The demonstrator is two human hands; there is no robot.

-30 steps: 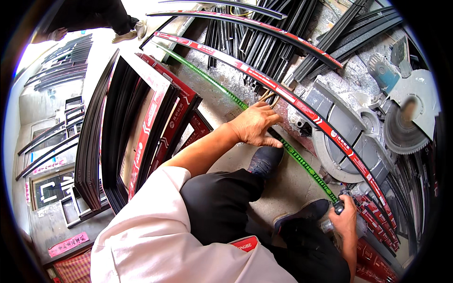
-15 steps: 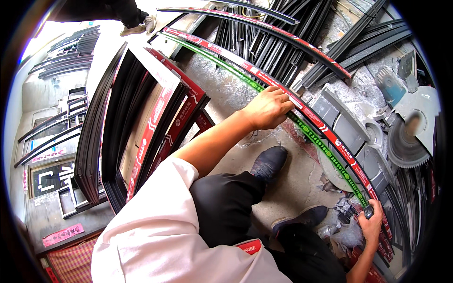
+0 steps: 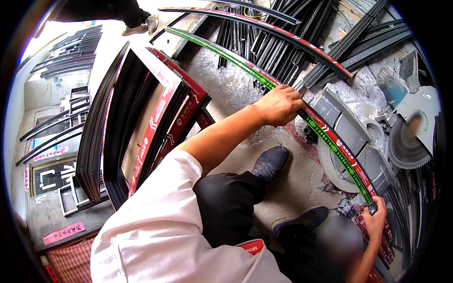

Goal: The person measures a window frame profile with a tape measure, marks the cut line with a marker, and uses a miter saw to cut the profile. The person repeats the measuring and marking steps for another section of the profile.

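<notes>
A long dark profile bar [image 3: 346, 150] with red printed film runs from the far left to the near right. Along it stretches a green tape measure blade [image 3: 348, 166] with black markings, overlapping the film on the far stretch. My left hand [image 3: 282, 104] is closed over the bar and blade near mid-length, its fingertips wrapped over the far edge. At the near right end, my right hand [image 3: 376, 219] grips the small dark tape measure case [image 3: 373, 208], close against the bar.
A saw with a round toothed blade [image 3: 409, 148] and grey base [image 3: 349, 127] stands at right. Dark profiles [image 3: 278, 42] are piled beyond the bar; red-filmed ones [image 3: 155, 122] are stacked at left. Another person's shoe [image 3: 136, 30] shows at top left. My shoes [image 3: 271, 162] are below.
My left hand has shifted slightly right and nearer along the bar. The green blade, earlier beside the far stretch of red film, now lies over it. The right hand has moved slightly right.
</notes>
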